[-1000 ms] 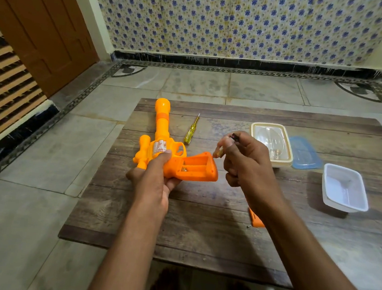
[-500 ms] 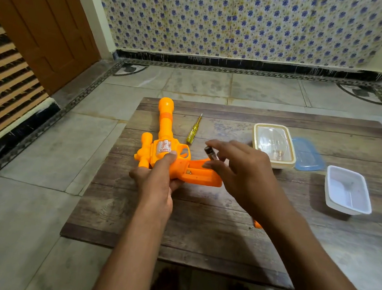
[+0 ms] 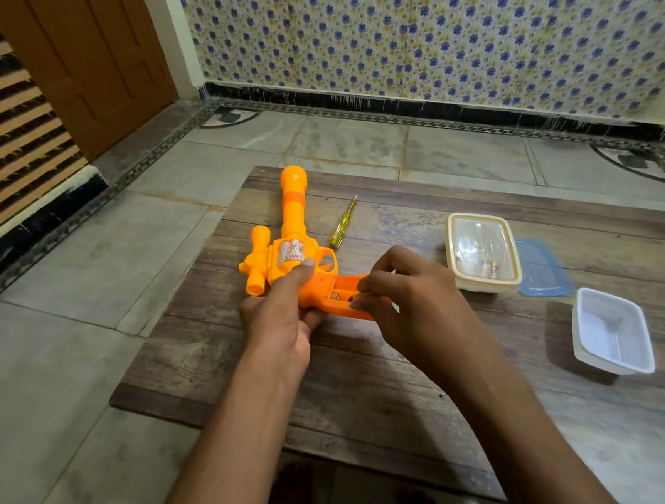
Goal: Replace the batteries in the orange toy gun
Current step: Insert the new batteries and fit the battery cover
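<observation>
Orange toy gun (image 3: 289, 248) flat on the wooden bench (image 3: 352, 374), barrel aimed away at the tiled wall, handle turned to the right with its battery bay open and facing up. Left hand (image 3: 280, 319) wrapped round the gun body just behind the trigger guard, thumb laid over the sticker, a firm grip. Right hand (image 3: 411, 303) over the handle, fingertips (image 3: 364, 286) curled down into the open bay; grip pinched in there, though on a battery or on bare plastic, cannot tell, fingers hiding it. Yellow screwdriver (image 3: 342, 224) lying just beside the barrel, tip pointing away. Further right, clear cream-rimmed container (image 3: 483, 253) with a small metal piece inside, blue lid (image 3: 546, 266) touching its far side, white tub (image 3: 613, 332) well apart near the bench edge.
</observation>
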`<action>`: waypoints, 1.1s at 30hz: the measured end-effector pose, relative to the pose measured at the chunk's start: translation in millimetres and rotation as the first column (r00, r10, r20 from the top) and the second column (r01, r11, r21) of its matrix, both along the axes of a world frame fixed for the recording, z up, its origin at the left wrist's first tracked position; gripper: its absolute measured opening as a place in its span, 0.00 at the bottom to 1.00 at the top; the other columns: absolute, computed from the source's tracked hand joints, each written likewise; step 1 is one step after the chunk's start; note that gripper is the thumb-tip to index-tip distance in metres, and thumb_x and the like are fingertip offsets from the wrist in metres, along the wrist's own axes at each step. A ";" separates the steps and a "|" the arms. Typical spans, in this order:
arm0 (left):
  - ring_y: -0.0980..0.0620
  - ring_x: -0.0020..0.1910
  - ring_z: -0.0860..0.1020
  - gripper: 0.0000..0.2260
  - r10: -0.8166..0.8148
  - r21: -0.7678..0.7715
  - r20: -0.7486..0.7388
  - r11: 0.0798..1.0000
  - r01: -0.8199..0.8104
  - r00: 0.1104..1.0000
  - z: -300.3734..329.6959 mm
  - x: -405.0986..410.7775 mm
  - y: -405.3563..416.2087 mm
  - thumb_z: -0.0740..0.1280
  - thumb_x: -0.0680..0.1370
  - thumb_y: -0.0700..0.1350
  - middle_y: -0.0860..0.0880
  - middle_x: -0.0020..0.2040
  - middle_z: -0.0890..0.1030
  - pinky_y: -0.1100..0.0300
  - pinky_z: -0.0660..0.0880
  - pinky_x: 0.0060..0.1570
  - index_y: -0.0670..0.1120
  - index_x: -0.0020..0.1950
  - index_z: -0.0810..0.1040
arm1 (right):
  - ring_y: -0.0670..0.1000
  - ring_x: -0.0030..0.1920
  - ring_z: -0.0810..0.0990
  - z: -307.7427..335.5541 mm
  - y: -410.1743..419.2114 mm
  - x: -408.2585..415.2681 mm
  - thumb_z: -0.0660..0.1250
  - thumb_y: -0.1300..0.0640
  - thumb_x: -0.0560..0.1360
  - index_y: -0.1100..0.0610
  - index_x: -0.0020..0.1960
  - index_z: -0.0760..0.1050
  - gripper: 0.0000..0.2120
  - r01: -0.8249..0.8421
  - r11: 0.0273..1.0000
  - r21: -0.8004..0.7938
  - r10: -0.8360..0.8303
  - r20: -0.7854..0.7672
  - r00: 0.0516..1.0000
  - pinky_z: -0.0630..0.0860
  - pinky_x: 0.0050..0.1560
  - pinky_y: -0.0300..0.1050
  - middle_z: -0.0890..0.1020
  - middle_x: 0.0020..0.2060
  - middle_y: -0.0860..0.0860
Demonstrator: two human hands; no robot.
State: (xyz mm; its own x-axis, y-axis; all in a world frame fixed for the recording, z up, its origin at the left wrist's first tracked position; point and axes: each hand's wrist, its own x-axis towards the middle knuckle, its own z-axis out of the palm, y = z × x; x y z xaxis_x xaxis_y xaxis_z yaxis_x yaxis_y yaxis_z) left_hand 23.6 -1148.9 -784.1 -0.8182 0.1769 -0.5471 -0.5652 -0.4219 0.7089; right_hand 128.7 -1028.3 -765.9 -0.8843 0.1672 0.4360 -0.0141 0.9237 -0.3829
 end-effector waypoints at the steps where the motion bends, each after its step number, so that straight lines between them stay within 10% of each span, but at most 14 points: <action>1: 0.42 0.51 0.85 0.19 0.003 0.005 0.006 1.000 -0.003 1.000 0.2 -0.2 0.1 0.76 0.74 0.37 0.41 0.56 0.84 0.54 0.81 0.28 0.43 0.64 0.79 | 0.55 0.38 0.79 0.4 -1.2 -0.6 0.75 0.56 0.74 0.58 0.47 0.86 0.06 0.003 1.000 -0.015 -0.003 -0.003 1.000 0.79 0.36 0.54 0.80 0.44 0.53; 9: 0.43 0.51 0.84 0.15 0.016 0.021 0.030 1.000 -0.016 0.999 3.2 0.7 1.3 0.76 0.73 0.35 0.42 0.55 0.84 0.54 0.82 0.28 0.47 0.56 0.79 | 0.36 0.41 0.72 7.9 -2.1 3.3 0.73 0.58 0.77 0.54 0.52 0.88 0.06 0.065 0.958 -0.278 -0.048 0.068 0.997 0.65 0.41 0.26 0.74 0.47 0.48; 19: 0.47 0.45 0.84 0.12 0.020 0.006 -0.004 1.000 -0.020 1.000 7.7 1.7 0.8 0.76 0.73 0.34 0.45 0.49 0.84 0.52 0.82 0.32 0.48 0.49 0.78 | 0.43 0.37 0.73 5.6 -5.1 -4.6 0.82 0.57 0.67 0.50 0.41 0.87 0.05 0.250 0.854 -0.457 -0.232 0.095 0.968 0.69 0.39 0.38 0.77 0.42 0.46; 25: 0.49 0.43 0.83 0.12 0.037 0.013 0.006 0.999 -0.037 0.999 8.9 1.8 2.2 0.75 0.74 0.34 0.45 0.47 0.83 0.55 0.80 0.28 0.49 0.48 0.77 | 0.40 0.34 0.75 8.9 -5.3 -2.5 0.78 0.54 0.73 0.45 0.31 0.82 0.14 0.220 0.627 -0.747 -0.220 0.102 0.970 0.71 0.40 0.46 0.82 0.37 0.47; 28: 0.49 0.42 0.82 0.13 0.043 0.003 0.008 0.999 -0.043 0.999 8.8 2.6 3.6 0.75 0.74 0.34 0.46 0.46 0.82 0.51 0.79 0.32 0.49 0.47 0.76 | 0.41 0.31 0.75 8.3 -5.6 -3.3 0.80 0.56 0.70 0.52 0.38 0.84 0.06 0.249 0.479 -0.842 -0.234 0.151 0.960 0.69 0.34 0.42 0.84 0.38 0.52; 33: 0.49 0.44 0.82 0.12 0.033 0.005 0.010 0.999 -0.033 0.999 7.2 0.6 1.9 0.75 0.75 0.34 0.46 0.47 0.82 0.51 0.78 0.34 0.49 0.49 0.77 | 0.50 0.38 0.77 8.1 -1.5 -2.7 0.83 0.48 0.66 0.55 0.52 0.81 0.20 0.437 0.306 -0.846 -0.228 0.381 0.896 0.70 0.34 0.46 0.83 0.43 0.55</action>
